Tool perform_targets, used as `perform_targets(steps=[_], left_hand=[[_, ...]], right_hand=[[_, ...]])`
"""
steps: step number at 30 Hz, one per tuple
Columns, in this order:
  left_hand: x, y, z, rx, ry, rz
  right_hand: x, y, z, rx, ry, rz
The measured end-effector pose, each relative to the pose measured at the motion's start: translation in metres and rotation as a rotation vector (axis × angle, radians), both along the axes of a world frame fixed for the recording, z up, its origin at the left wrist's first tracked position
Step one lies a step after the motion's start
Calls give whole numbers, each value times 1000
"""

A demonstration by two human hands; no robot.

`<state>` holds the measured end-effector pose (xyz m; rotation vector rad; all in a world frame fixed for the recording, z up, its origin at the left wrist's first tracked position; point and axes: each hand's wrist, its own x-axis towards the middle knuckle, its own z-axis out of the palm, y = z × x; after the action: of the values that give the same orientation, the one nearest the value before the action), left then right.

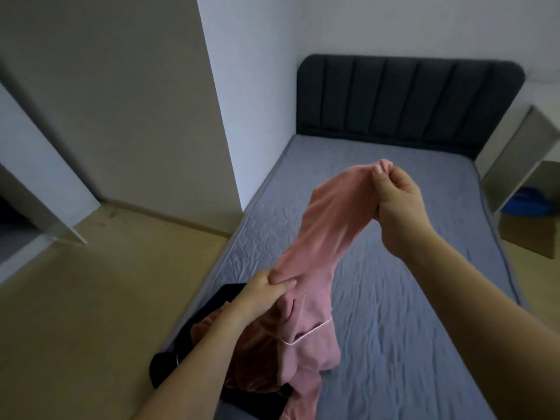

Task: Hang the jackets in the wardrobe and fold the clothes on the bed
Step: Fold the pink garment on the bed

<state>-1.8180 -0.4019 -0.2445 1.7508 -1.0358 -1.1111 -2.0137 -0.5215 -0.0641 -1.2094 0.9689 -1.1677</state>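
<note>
Pink garment [318,225] stretched above the bed [409,283], both hands pinching it: left [266,291] low, right [397,195] high.

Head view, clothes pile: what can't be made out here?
- Dark navy garment: type unclear, buried under pink pyjama top and left hand.
- Pile's near end: cut by bottom edge.
- Right hand grip: sleeve end bunched inside.
- Blue object: blurred in shelf.

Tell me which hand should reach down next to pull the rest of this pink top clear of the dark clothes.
Probably left. The left hand pinches the pink top low, right above the dark clothes; the right hand holds the far end raised high.
</note>
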Motion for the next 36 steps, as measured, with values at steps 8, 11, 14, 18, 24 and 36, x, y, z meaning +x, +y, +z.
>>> perform_targets(steps=[8,11,14,18,24,36], left_hand=[[-107,-16,65,58,381,-137],[-143,-20,80,34,468,-16],[-172,-14,89,207,107,-175],[-228,-10,90,312,-289,-53],[-331,-4,99,3,3,119],[-456,-18,78,-79,-116,402]], right_hand=[[-58,-5,17,-72,127,242],[-99,-14,19,-69,118,170],[-157,-27,31,11,39,74],[-225,-36,37,-77,58,153],[-313,-50,42,-203,234,78],[-421,-52,-28,-1257,1664,519]])
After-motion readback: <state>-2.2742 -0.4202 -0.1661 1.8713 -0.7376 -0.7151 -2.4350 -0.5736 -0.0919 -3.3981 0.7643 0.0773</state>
